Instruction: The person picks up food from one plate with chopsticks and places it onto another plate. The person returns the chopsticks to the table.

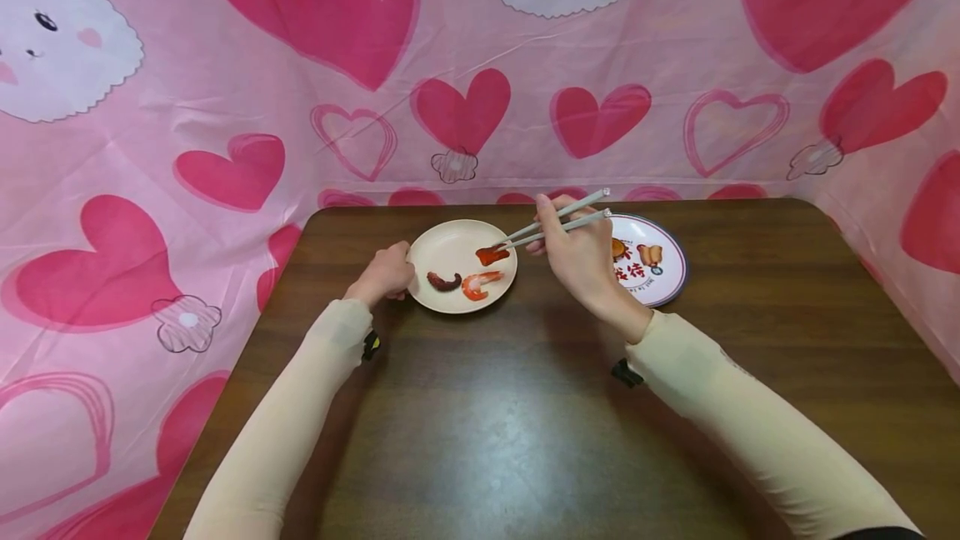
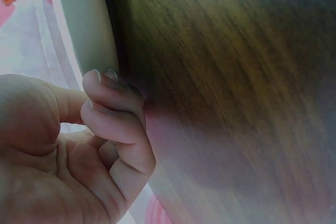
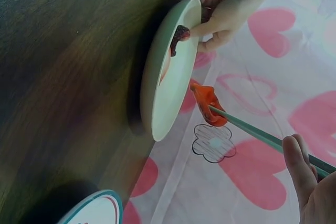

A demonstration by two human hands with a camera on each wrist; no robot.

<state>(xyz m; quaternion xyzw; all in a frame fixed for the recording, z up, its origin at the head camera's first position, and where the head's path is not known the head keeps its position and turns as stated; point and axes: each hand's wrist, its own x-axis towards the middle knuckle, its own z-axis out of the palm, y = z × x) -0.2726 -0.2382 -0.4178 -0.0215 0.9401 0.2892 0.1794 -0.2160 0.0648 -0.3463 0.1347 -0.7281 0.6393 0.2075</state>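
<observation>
We've got our left hand [image 1: 382, 272] gripping a cream plate [image 1: 450, 242], our right hand [image 1: 579, 258] holding chopsticks [image 1: 532, 227] to some red food [image 1: 492, 257], plus a printed plate [image 1: 642, 232] poking out behind that hand.

My sleeves [image 1: 300, 415] are cream, my chopsticks [image 3: 254, 130] pale grey-green, the morsel [image 1: 492, 256] orange-red. I see a cream plate [image 1: 442, 250], a white plate [image 1: 637, 231] rimmed in blue, brown wood-grain table [image 1: 465, 440], pink heart-patterned cloth [image 1: 465, 48].

The brown wood-grain surface [image 1: 465, 440] carried a cream plate [image 1: 446, 247]; just right of it lay a blue-rimmed printed plate [image 1: 675, 261].
</observation>
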